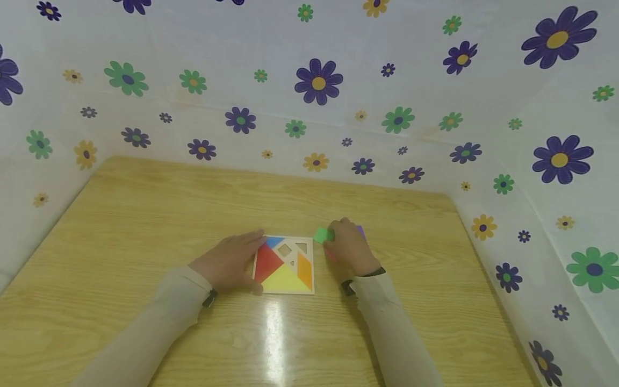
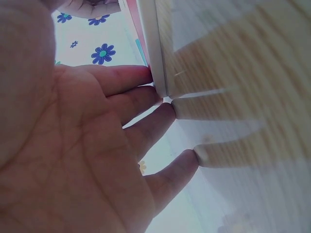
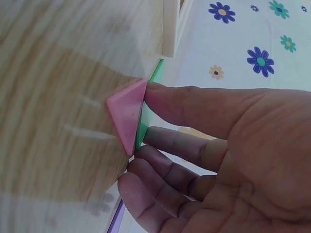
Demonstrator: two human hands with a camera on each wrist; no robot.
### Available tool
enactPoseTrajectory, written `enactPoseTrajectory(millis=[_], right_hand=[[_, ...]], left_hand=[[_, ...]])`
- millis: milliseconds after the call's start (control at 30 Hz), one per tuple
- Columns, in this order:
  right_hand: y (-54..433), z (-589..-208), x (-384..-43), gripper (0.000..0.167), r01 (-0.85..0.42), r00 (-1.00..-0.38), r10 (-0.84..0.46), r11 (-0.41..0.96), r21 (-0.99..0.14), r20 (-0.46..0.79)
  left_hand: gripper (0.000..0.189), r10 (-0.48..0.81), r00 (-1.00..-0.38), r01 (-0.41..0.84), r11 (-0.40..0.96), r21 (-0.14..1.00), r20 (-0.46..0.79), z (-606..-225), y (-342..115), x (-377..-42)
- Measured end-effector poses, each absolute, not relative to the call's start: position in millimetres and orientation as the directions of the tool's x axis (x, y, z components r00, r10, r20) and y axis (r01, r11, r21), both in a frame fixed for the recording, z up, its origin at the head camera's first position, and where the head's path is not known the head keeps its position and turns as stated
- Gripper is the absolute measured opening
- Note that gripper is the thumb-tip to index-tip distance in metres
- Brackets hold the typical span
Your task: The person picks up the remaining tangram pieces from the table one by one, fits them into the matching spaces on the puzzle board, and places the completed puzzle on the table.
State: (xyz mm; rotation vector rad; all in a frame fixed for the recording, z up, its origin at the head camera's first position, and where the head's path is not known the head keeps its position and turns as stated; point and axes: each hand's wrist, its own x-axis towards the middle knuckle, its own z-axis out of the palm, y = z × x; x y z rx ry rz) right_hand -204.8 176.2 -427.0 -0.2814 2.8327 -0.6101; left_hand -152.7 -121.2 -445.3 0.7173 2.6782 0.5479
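A square wooden tangram board lies flat on the table, holding blue, red, yellow and orange pieces; its bare hollows show at the upper right. Against the board's left side rests my left hand, fingers extended at its edge, thumb by the lower left corner. Just right of the board my right hand pinches a green square piece between thumb and fingers. A pink triangle lies right beside the green piece, mostly under the hand in the head view. A purple piece shows past the knuckles.
The wood-grain table is bordered at the back and sides by a white flowered cloth. Dark bands circle both wrists below the light sleeves. A bright glare streak lies on the table in front of the board.
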Motion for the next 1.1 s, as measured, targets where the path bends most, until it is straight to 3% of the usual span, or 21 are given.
enactPoseTrajectory(millis=[300, 833, 1100], right_hand=[[177.7, -429.3, -206.4, 0.029, -0.129, -0.96, -0.219, 0.899, -0.419, -0.173], [179.8, -432.0, -206.2, 0.039, -0.059, -0.976, -0.157, 0.857, -0.512, -0.151], [179.5, -430.3, -208.0, 0.029, -0.039, -0.983, -0.122, 0.867, -0.498, -0.135]], left_hand=[[0.11, 0.527, -0.827, 0.401, 0.798, 0.449, -0.197, -444.2, -120.5, -152.0], [0.109, 0.527, -0.828, 0.406, 0.8, 0.441, -0.193, -444.5, -120.1, -151.9], [0.111, 0.515, -0.832, 0.394, 0.81, 0.433, -0.207, -447.7, -119.9, -153.9]])
